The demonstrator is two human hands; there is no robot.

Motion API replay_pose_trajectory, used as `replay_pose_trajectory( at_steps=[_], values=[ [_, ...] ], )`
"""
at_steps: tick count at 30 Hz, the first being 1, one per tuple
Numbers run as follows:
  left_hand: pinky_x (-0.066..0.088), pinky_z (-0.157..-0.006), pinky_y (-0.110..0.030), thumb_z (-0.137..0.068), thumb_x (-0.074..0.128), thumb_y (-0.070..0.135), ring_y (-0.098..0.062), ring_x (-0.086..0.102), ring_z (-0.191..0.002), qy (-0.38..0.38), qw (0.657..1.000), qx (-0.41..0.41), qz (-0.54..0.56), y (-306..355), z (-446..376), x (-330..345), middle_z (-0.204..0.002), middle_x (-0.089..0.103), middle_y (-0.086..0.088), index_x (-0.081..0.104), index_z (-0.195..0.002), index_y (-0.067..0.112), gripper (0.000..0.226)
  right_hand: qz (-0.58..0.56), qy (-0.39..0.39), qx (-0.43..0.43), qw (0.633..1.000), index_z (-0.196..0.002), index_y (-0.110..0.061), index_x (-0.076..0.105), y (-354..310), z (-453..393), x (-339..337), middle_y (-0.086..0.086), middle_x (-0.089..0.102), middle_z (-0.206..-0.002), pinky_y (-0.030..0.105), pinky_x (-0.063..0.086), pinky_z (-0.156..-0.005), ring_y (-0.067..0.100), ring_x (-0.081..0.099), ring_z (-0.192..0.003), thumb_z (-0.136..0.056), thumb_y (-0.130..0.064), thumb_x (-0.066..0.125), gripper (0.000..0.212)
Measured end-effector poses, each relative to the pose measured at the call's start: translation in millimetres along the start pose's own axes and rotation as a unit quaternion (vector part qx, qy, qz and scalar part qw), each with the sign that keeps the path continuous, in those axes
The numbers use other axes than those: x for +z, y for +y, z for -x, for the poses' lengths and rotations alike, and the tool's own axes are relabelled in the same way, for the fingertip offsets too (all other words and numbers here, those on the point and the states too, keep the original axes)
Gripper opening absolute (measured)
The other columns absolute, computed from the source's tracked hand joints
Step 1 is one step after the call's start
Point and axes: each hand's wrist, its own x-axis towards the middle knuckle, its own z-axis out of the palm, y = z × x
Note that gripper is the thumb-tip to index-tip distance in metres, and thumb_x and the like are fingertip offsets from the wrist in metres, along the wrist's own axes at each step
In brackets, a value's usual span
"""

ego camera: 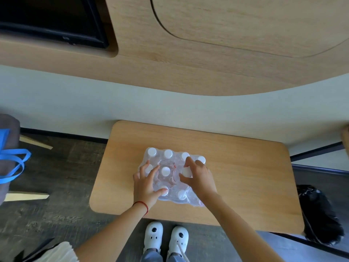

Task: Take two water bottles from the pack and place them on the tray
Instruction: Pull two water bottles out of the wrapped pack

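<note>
A shrink-wrapped pack of water bottles [171,177] with white caps stands in the middle of a low wooden table [245,178]. My left hand [146,183] rests on the pack's left side, fingers spread over the plastic wrap, thumb by a near cap. My right hand [197,175] is on the right side, its fingers curled around the white cap of a middle-row bottle [187,172]. The wrap looks torn around the centre bottle [165,171]. No tray shows in this view.
The table stands against a pale wall with a wooden panel above it. A blue-strapped bag [13,163] on a chair is at the left, a black bag [319,214] on the floor at the right. My white shoes [166,238] are under the near table edge.
</note>
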Motion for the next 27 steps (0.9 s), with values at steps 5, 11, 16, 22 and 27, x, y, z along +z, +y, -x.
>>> replay_pose_trajectory(
  at_steps=[5,11,16,22,27],
  values=[
    [0.031,-0.108,-0.040,-0.059,0.084,0.040,-0.032,0.020,-0.133,-0.056,0.998,-0.028,0.009,12.1,1.0,-10.8,-0.155,0.017,-0.005,0.039,-0.139,0.031,0.092,-0.105,0.058,-0.014,0.993,-0.074,-0.015,0.046,-31.4,5.2,-75.8,0.006,0.055,-0.063,0.027,0.033,-0.050,0.023,0.044,-0.055,-0.070,-0.021,0.075,0.030],
    [0.010,-0.119,-0.053,-0.034,0.071,0.080,-0.014,-0.003,-0.147,-0.260,0.951,0.085,0.145,64.1,1.5,-67.5,-0.156,0.001,0.018,0.004,-0.139,0.057,0.127,-0.167,0.023,-0.071,0.983,-0.067,-0.018,0.039,-69.2,7.3,-146.0,0.003,0.051,-0.054,0.019,0.030,-0.045,0.011,0.035,-0.049,-0.069,-0.019,0.077,0.038],
    [0.052,-0.094,-0.031,-0.052,0.087,0.048,-0.010,0.061,-0.114,-0.323,0.887,0.109,0.311,94.6,6.8,-91.6,-0.117,0.068,0.009,0.050,-0.125,0.028,0.083,-0.225,-0.022,-0.097,0.969,-0.060,-0.027,0.035,-92.3,-3.3,-147.7,-0.008,0.039,-0.044,0.012,0.027,-0.042,0.009,0.031,-0.043,-0.071,-0.014,0.077,0.045],
    [0.055,-0.077,-0.017,-0.064,0.080,0.023,-0.009,0.069,-0.094,-0.244,0.896,0.095,0.358,79.0,9.6,-100.0,-0.096,0.074,0.008,0.063,-0.104,0.032,0.044,-0.417,-0.071,-0.055,0.904,-0.081,-0.013,0.058,-82.1,-19.2,-114.3,0.020,0.048,-0.061,0.015,0.033,-0.049,0.018,0.039,-0.055,-0.088,-0.026,0.064,0.015],
    [0.056,-0.078,-0.022,-0.059,0.081,0.027,-0.014,0.069,-0.095,-0.202,0.903,0.066,0.373,42.6,10.0,-109.7,-0.098,0.074,0.005,0.064,-0.104,0.033,0.048,-0.238,-0.072,0.150,0.957,-0.104,0.000,0.063,-30.7,-40.0,-26.0,0.015,0.071,-0.093,0.039,0.052,-0.086,0.021,0.063,-0.081,-0.090,-0.005,0.054,0.018]
  ],
)
